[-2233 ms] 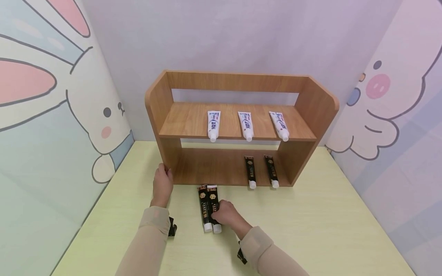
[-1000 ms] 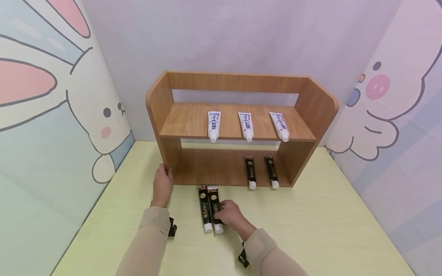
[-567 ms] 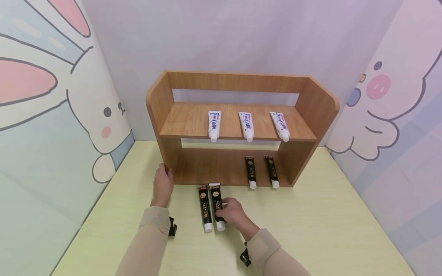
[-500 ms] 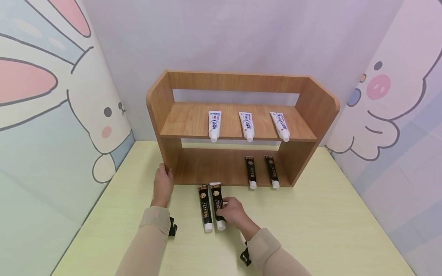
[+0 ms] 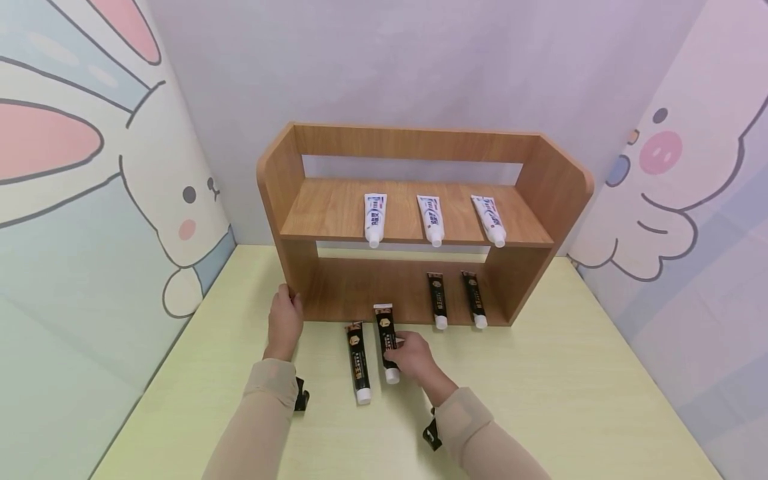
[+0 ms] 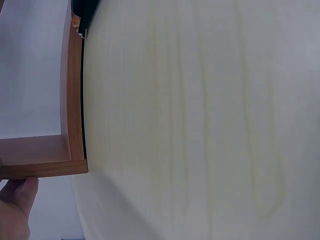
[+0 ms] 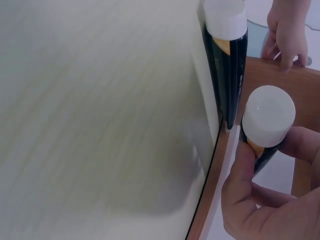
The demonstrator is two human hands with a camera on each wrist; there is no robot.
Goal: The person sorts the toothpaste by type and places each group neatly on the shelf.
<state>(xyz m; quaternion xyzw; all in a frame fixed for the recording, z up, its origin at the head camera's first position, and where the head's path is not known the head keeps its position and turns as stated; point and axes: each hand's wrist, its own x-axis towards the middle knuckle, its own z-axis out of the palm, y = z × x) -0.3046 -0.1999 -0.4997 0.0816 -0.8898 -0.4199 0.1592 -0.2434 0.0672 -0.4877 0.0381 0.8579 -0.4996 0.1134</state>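
My right hand (image 5: 414, 355) pinches a black toothpaste tube (image 5: 387, 333) with a white cap. The tube's flat end is over the front edge of the lower board; the right wrist view shows the thumb and fingers around it near the cap (image 7: 269, 112). A second black toothpaste tube (image 5: 359, 363) lies on the table to its left, apart from it. My left hand (image 5: 285, 325) grips the front edge of the left side panel of the wooden shelf (image 5: 282, 243). In the left wrist view part of the left hand (image 6: 17, 205) shows against the panel; most fingers are hidden.
Three white toothpaste tubes (image 5: 431, 220) lie spaced out on the upper board. Two black toothpaste tubes (image 5: 437, 300) lie at the right of the lower board, caps forward. The table (image 5: 576, 400) is pale yellow, and cartoon-printed walls (image 5: 180, 167) stand at both sides.
My right hand has carried its black tube forward and to the right, away from the other black tube it lay against and toward the lower board. My left hand has stayed at the panel.
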